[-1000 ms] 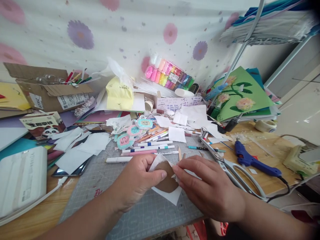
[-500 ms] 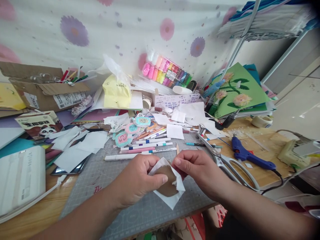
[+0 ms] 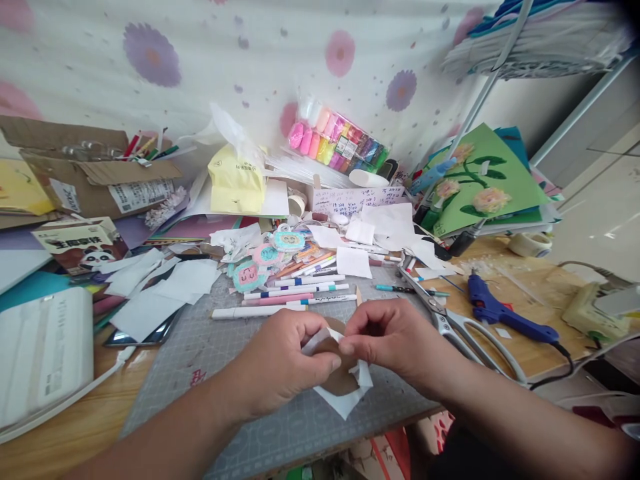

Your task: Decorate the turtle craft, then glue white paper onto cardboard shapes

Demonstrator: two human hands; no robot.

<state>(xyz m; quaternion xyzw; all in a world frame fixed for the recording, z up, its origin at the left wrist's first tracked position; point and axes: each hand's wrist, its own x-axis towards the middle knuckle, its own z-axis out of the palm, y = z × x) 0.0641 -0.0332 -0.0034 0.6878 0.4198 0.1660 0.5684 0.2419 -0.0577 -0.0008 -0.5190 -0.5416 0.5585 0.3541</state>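
Observation:
A brown cardboard piece (image 3: 345,381) with white paper (image 3: 346,403) around its edge is held between my hands above the grey cutting mat (image 3: 270,427). My left hand (image 3: 290,363) grips its left side, thumb across the cardboard face and fingers behind. At the top right edge, my right hand (image 3: 385,337) pinches the white paper, which is folded inward over the cardboard there. The lower paper margin sticks out in a point. Fingertips behind the piece are hidden.
Several markers (image 3: 295,300) lie behind my hands. Large scissors (image 3: 463,333) and a blue glue gun (image 3: 505,313) rest at the right. Paper scraps (image 3: 165,293) and a white device (image 3: 45,360) are at the left. A cardboard box (image 3: 95,173) stands at the back.
The right hand has drawn the paper's top edge inward and down over the cardboard, baring cardboard at the top. The left hand keeps its grip.

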